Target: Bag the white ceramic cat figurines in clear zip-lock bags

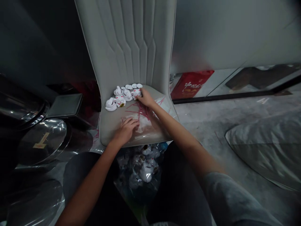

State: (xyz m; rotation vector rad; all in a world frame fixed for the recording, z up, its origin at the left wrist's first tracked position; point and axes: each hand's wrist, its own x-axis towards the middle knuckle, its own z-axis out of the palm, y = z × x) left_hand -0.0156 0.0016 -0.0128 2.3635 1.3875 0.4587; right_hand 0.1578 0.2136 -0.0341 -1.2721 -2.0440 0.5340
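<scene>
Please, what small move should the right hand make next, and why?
Probably lift the white ceramic cat figurine with the right hand: its fingers touch it, and the left hand rests on the clear plastic bag with red markings.

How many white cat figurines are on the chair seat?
5 white ceramic cat figurines on the grey upholstered seat: front left, front middle, rear left, rear middle, and rightmost, touching the right hand. The clear plastic bag below may hide more.
</scene>
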